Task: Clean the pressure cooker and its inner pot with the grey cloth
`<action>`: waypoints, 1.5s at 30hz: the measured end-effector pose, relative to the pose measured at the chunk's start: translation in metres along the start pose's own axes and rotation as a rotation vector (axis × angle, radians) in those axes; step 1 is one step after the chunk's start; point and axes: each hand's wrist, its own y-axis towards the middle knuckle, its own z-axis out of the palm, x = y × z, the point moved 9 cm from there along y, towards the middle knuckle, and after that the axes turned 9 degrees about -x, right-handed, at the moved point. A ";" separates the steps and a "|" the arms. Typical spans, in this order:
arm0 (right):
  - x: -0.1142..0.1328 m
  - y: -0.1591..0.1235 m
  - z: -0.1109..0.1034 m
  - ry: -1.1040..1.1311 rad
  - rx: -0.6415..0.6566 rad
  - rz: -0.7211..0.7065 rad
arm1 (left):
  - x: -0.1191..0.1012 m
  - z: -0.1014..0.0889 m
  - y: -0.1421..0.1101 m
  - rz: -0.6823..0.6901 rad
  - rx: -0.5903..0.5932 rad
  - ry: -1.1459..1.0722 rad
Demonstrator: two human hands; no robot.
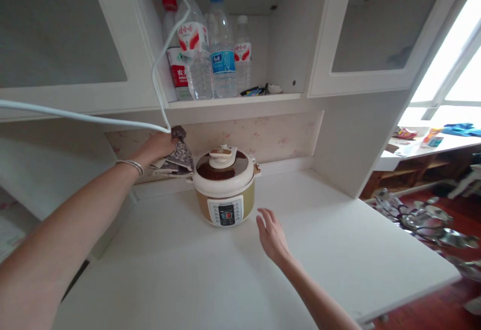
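Note:
My left hand (162, 145) is closed around a grey-brown patterned cloth (179, 158), which hangs in folds just left of a pressure cooker (225, 184). The cooker stands upright on the white counter (300, 270), its cream lid with a brown top in place and its control panel facing me. A white cable (93, 118) bends in front of my left hand; whether the hand touches it I cannot tell. To the right of the cooker, my right hand (273, 234) hovers over the counter, open, fingers slightly curved and holding nothing.
Above the counter, an open shelf (240, 99) holds several plastic bottles (223, 49) and small items. White cabinet doors (372, 81) flank it. On the right, a metal lamp-like fixture (421, 219) lies beyond the counter edge, with another table (443, 142) by the window.

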 end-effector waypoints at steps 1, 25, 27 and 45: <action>0.020 0.022 -0.008 0.006 -0.068 -0.038 | -0.003 -0.012 -0.004 -0.002 -0.031 0.042; 0.087 0.118 0.018 -0.168 -0.156 -0.275 | -0.187 0.060 -0.147 0.640 0.093 -0.169; 0.088 0.120 0.017 -0.143 -0.170 -0.245 | -0.164 0.060 -0.151 0.637 0.093 -0.154; 0.079 0.137 0.015 0.026 -0.080 -0.176 | -0.051 0.067 -0.092 -0.225 0.024 -0.030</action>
